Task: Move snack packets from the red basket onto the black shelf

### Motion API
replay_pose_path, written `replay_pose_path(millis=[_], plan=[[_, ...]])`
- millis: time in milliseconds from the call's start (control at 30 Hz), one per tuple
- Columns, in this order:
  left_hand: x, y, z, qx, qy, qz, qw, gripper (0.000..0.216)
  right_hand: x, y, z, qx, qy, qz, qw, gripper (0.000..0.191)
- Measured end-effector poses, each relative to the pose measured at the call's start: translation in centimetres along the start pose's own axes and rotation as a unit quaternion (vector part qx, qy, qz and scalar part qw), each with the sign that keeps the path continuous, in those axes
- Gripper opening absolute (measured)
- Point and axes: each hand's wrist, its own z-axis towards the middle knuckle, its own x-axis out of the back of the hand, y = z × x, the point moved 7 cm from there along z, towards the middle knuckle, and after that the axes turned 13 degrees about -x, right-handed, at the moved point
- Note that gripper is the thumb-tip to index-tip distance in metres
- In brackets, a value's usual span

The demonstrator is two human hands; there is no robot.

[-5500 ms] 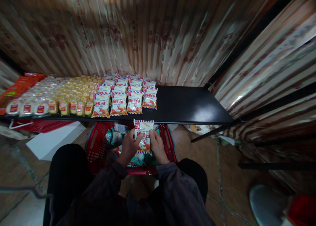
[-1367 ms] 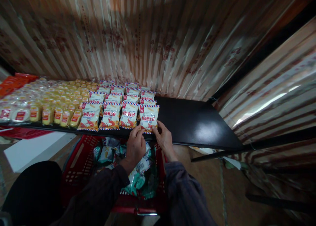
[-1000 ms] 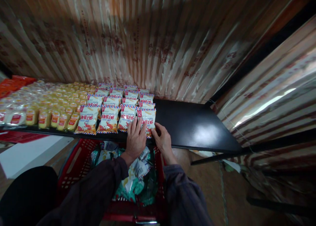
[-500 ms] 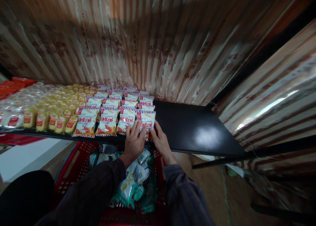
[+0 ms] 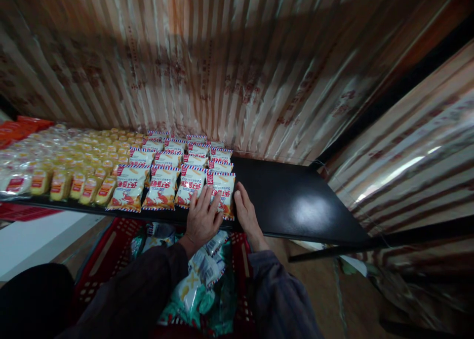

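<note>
Rows of red, white and blue snack packets lie on a black shelf (image 5: 296, 200). The front right packet (image 5: 222, 188) is under both hands. My left hand (image 5: 201, 218) lies flat with fingers spread on its lower left part and touches the neighbouring packet (image 5: 189, 186). My right hand (image 5: 246, 213) rests with straight fingers against the packet's right edge. Neither hand grips anything.
Yellow wrapped snacks (image 5: 70, 173) fill the shelf's left part, with orange packs (image 5: 15, 129) at the far left. A red basket (image 5: 107, 260) with teal and white packets (image 5: 196, 289) stands on the floor below me. A striped curtain (image 5: 207, 67) hangs behind the shelf.
The packet went from above the basket to the shelf's front row. Since then both hands let go of it, opened and now lie flat on and beside it.
</note>
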Motion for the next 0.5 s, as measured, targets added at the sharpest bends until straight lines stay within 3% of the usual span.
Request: replay_pose_path(millis=[300,500], plan=[[-0.5,-0.1,0.1,0.011,-0.017,0.004,1.000,0.053,-2.2,-2.1,2.1,0.016,-0.032,0.021,0.999,0.063],[-0.4,-0.2,0.0,0.016,-0.012,-0.001,1.000,0.052,-1.6,-1.9,2.2,0.001,0.032,-0.021,0.999,0.064]])
